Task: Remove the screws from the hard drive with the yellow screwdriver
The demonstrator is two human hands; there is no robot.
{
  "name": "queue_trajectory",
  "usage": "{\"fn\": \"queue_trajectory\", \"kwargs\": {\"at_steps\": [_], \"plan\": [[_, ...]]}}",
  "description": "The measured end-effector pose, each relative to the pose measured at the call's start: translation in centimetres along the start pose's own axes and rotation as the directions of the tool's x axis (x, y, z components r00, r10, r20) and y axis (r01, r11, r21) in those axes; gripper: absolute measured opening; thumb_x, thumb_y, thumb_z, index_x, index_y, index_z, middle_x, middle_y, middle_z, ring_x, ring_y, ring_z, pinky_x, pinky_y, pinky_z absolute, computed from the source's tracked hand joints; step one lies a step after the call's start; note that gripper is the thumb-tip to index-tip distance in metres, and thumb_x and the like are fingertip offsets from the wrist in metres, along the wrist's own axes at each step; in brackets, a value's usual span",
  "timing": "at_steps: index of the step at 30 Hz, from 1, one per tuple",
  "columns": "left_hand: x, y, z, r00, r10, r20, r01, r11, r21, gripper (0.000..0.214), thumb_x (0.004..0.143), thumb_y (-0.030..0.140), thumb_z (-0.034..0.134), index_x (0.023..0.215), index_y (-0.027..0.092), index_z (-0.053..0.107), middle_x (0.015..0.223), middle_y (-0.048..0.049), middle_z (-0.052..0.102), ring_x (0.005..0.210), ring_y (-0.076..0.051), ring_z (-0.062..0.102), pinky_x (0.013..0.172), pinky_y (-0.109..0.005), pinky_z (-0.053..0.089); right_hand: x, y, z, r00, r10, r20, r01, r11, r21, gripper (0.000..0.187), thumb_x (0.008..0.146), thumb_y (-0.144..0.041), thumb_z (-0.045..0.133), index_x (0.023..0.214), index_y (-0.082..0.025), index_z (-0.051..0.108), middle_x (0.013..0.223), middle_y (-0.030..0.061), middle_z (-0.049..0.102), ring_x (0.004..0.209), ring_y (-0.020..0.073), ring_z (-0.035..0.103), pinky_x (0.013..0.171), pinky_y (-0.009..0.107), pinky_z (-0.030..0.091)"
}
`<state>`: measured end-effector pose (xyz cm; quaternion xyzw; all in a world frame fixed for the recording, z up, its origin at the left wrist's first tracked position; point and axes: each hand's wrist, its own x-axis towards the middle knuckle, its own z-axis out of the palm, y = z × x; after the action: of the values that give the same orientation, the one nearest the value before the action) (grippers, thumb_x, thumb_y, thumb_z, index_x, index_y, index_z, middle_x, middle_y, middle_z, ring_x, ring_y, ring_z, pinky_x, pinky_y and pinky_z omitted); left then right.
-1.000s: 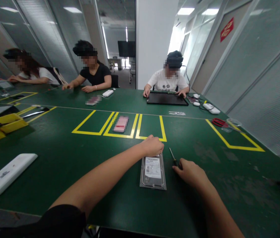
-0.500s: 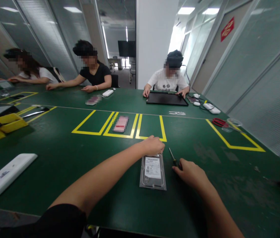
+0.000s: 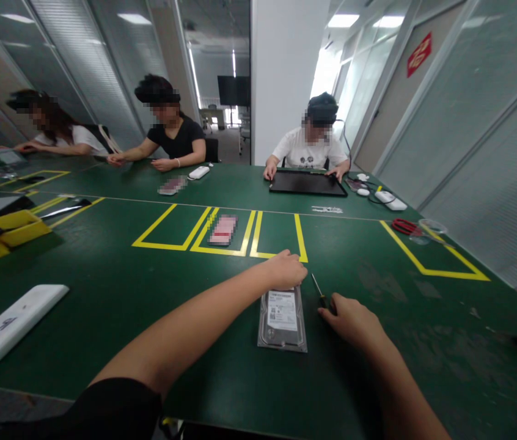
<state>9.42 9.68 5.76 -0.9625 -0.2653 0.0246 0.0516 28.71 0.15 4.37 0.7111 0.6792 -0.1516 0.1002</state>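
A hard drive with a white label lies flat on the green table in front of me. At its far end is my left hand, fingers curled and closed, covering that edge of the drive. Whatever those fingers pinch is hidden beneath them. To the right of the drive, my right hand is wrapped around the dark handle of a screwdriver. The screwdriver's thin metal shaft points away from me and to the left, apart from the drive.
Yellow tape outlines mark the table; a pink phone-like object lies in one. A white power bank is at left, near yellow bins. Red cable lies at right. Across, a co-worker holds a black panel.
My left hand has shifted slightly to the right at the drive's far end. My right hand and the screwdriver stay put. A co-worker's hand at the back left has moved right.
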Motion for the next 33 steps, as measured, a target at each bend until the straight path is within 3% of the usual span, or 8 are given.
{"fn": "queue_trajectory", "kwargs": {"at_steps": [8, 17, 25, 33], "plan": [[0.2, -0.2, -0.3, 0.998, -0.016, 0.053, 0.016, 1.0, -0.011, 0.014, 0.092, 0.026, 0.061, 0.09, 0.016, 0.07, 0.099, -0.0119, 0.075, 0.1, -0.027, 0.063, 0.08, -0.035, 0.04, -0.1, -0.1, -0.1, 1.0, 0.005, 0.002, -0.005, 1.0, 0.002, 0.032, 0.095, -0.049, 0.048, 0.1, -0.019, 0.059, 0.104, 0.0111, 0.068, 0.093, 0.0284, 0.067, 0.069, 0.034, 0.046], [0.2, -1.9, -0.1, 0.984, -0.072, 0.163, 0.1, 0.979, -0.176, 0.017, 0.091, 0.028, 0.056, 0.091, 0.024, 0.073, 0.096, -0.0051, 0.075, 0.096, -0.024, 0.065, 0.075, -0.031, 0.043, -0.3, -0.2, -0.3, 1.0, 0.005, 0.01, -0.005, 1.0, -0.003, 0.032, 0.096, -0.048, 0.048, 0.102, -0.019, 0.059, 0.106, 0.0122, 0.068, 0.094, 0.0276, 0.067, 0.07, 0.033, 0.045], [0.6, -2.1, 0.5, 0.986, -0.047, 0.158, 0.08, 0.975, -0.207, 0.016, 0.089, 0.026, 0.057, 0.088, 0.025, 0.073, 0.092, -0.0031, 0.075, 0.095, -0.022, 0.065, 0.076, -0.03, 0.043, -0.1, -0.1, -0.2, 1.0, 0.005, 0.013, -0.005, 1.0, 0.006, 0.032, 0.096, -0.049, 0.048, 0.101, -0.019, 0.059, 0.104, 0.0111, 0.068, 0.093, 0.0277, 0.067, 0.07, 0.034, 0.046], [1.1, -2.5, 0.1, 0.963, -0.082, 0.257, 0.166, 0.931, -0.326, 0.015, 0.088, 0.028, 0.059, 0.092, 0.025, 0.073, 0.096, -0.0025, 0.074, 0.09, -0.021, 0.067, 0.069, -0.027, 0.043, -0.2, -0.1, -0.1, 1.0, 0.003, 0.005, -0.003, 1.0, 0.004, 0.031, 0.096, -0.047, 0.049, 0.102, -0.019, 0.059, 0.104, 0.0114, 0.068, 0.093, 0.0279, 0.067, 0.07, 0.034, 0.045]]}}
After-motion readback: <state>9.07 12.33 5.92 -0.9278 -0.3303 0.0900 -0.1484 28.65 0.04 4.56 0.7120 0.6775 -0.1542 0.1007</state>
